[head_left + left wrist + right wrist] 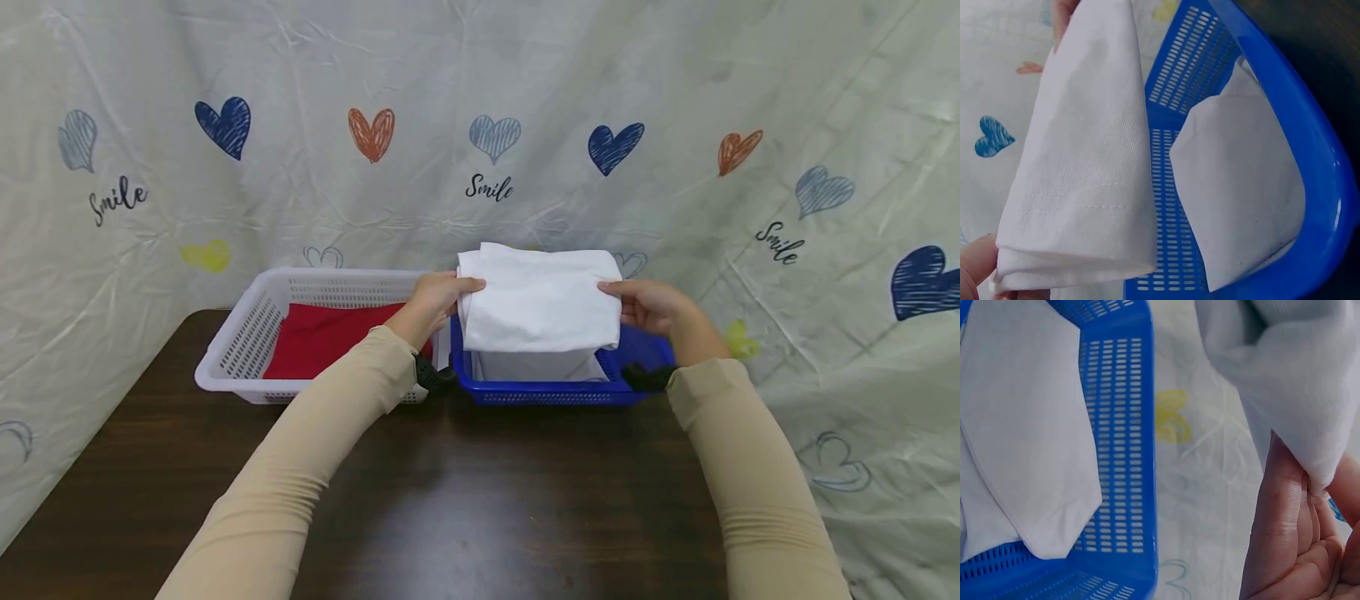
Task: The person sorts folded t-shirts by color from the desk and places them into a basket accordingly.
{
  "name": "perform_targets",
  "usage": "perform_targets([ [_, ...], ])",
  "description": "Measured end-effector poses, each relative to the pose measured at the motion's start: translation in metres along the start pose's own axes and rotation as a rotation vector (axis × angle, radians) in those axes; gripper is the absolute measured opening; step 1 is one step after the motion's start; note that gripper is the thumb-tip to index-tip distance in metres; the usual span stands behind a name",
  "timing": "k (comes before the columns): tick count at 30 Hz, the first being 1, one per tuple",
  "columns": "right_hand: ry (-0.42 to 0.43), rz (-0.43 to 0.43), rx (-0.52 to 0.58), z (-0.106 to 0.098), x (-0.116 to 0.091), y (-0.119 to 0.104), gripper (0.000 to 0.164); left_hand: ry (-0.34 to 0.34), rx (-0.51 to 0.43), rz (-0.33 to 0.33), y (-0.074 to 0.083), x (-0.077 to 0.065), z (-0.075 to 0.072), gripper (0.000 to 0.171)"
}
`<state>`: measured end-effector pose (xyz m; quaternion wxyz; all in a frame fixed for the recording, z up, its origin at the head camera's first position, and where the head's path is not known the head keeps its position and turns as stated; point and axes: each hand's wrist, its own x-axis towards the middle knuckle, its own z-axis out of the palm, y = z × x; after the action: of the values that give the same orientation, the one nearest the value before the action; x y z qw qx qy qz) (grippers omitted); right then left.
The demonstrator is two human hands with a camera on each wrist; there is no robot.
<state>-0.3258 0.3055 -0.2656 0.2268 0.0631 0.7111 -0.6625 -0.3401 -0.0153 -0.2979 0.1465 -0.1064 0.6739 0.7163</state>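
A folded white cloth [542, 298] with stitched hems hangs between both hands, above the blue basket [551, 392]. At its left edge my left hand [435, 302] pinches it, thumb on the near face. My right hand [654, 307] pinches the opposite edge; in the right wrist view, thumb and fingers meet on a gathered corner of the fabric. Another white cloth [1241, 175] lies folded inside the blue basket, beneath the held one. In the head view the held cloth hides part of the basket's back.
To the left stands a white basket [225, 350] with a red cloth [330, 337] in it, close beside the blue basket. Both rest on a dark wooden table [480, 500]. Behind hangs a pale sheet [420, 50] printed with hearts and "Smile".
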Motion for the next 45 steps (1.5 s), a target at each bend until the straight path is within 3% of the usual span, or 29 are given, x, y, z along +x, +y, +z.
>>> perform_targets([
  [5, 0.022, 0.015, -0.012, -0.005, -0.001, -0.003, 0.022, 0.003, -0.003, 0.007, 0.003, 0.002, 0.008, 0.059],
  [12, 0.039, 0.016, -0.013, -0.013, 0.001, -0.002, 0.020, 0.023, 0.014, -0.017, 0.002, 0.011, 0.015, 0.073],
  [26, 0.142, 0.029, -0.045, -0.025, 0.011, 0.009, 0.022, -0.011, -0.051, -0.017, -0.001, 0.021, 0.030, 0.063],
  [35, 0.164, 0.031, 0.020, -0.027, 0.017, 0.019, 0.028, -0.002, -0.065, -0.017, -0.016, 0.030, 0.039, 0.044],
  [45, 0.199, 0.053, 0.022, -0.027, 0.028, 0.030, 0.029, 0.033, 0.018, -0.017, -0.031, 0.041, 0.042, 0.042],
])
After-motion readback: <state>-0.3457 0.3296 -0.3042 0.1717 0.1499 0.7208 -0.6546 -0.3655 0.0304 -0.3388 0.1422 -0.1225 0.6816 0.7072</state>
